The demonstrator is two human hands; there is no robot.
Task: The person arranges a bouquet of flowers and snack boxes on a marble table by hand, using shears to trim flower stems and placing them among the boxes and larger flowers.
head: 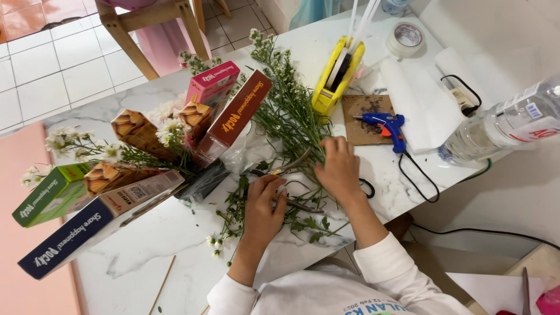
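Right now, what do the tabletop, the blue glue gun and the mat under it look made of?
Tabletop: white with grey veins, glossy; marble or a marble-look surface.
Glue gun: moulded blue plastic, orange trigger.
Mat: brown, matte, stained; likely cardboard.

White marble table (146, 256) veined in grey. Green stems (286, 111) with small white blooms at twelve o'clock of the hands. Snack boxes fanned at nine o'clock: pink box (213, 81), brown-red box (233, 116), green box (49, 195), navy box (76, 233), golden-brown checkered cones (137, 131) between. Yellow tape dispenser (335, 76) at one o'clock; blue glue gun (385, 125) with orange trigger on brown cardboard (359, 111). Clear bottle (507, 122) at three o'clock. White sleeves (385, 262) at six o'clock.
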